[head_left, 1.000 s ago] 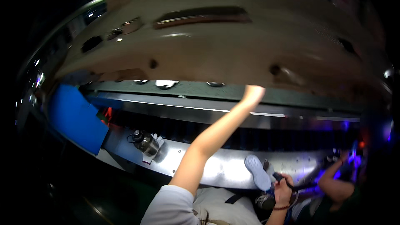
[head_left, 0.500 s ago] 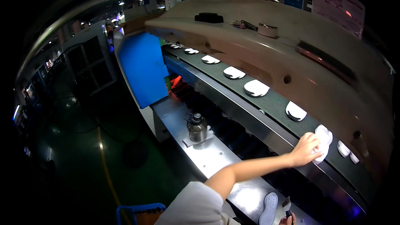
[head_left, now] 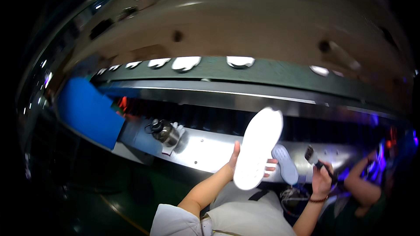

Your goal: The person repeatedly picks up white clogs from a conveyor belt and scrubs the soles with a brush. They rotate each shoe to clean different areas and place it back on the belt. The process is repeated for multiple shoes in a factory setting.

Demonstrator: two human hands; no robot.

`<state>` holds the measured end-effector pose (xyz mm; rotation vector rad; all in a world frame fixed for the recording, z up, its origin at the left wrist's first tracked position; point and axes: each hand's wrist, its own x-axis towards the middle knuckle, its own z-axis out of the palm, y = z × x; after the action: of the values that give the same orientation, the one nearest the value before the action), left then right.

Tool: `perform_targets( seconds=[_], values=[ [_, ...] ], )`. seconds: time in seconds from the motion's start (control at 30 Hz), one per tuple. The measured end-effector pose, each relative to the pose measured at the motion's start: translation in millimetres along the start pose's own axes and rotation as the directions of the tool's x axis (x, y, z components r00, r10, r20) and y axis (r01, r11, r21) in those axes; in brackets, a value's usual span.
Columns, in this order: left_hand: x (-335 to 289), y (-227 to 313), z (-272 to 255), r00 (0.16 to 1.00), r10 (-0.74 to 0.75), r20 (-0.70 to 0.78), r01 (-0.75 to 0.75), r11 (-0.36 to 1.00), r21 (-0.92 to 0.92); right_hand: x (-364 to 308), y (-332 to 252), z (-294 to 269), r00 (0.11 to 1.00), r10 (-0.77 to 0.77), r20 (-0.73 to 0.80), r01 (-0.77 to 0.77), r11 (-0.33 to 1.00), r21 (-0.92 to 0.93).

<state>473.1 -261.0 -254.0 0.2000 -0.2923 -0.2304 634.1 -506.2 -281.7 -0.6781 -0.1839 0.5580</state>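
Note:
My left hand (head_left: 233, 161) holds a white shoe sole (head_left: 258, 148) upright in front of my body, its thumb on one side edge and its fingertips showing past the other. In my right hand (head_left: 322, 179) is a brush (head_left: 312, 155) with a dark handle, gripped in closed fingers, bristles pointing up and to the left. A pale grey-blue sole (head_left: 285, 166) lies on the metal bench (head_left: 205, 148) between my hands, partly behind the white one.
Beyond the bench, a green conveyor belt (head_left: 280, 70) carries several white pieces under a beige machine hood (head_left: 245, 22). A dark bottle (head_left: 165, 132) stands on the bench near a blue panel (head_left: 89, 111). At the right, a co-worker's arm (head_left: 363, 183) reaches over the bench.
My left hand has brought the white sole from the belt back toward my body. The view has swung right, so more of my right hand, the brush and the co-worker now show.

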Motion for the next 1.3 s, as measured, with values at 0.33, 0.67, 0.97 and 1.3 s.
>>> perform_targets(
  seconds=[0.33, 0.67, 0.97, 1.3],
  values=[
    [23, -36, -2, 0.914, 0.173, -0.366, -0.063, 0.954, 0.292, 16, 31, 68, 0.976, 0.188, 0.114, -0.185, 0.982, -0.035],
    [24, -49, -3, 0.7, 0.264, -0.663, 0.034, 0.916, 0.4, 43, 40, 117, 0.999, -0.027, 0.034, 0.042, 0.777, -0.628],
    [4, -4, -5, 0.667, 0.446, -0.597, -0.102, 0.849, 0.519, -26, 37, 124, 0.9, 0.141, 0.412, 0.315, 0.44, -0.841],
    [30, -35, 32, 0.867, 0.162, -0.47, -0.023, 0.957, 0.288, 17, 6, 133, 0.922, -0.02, 0.387, 0.278, 0.73, -0.625]
  ],
)
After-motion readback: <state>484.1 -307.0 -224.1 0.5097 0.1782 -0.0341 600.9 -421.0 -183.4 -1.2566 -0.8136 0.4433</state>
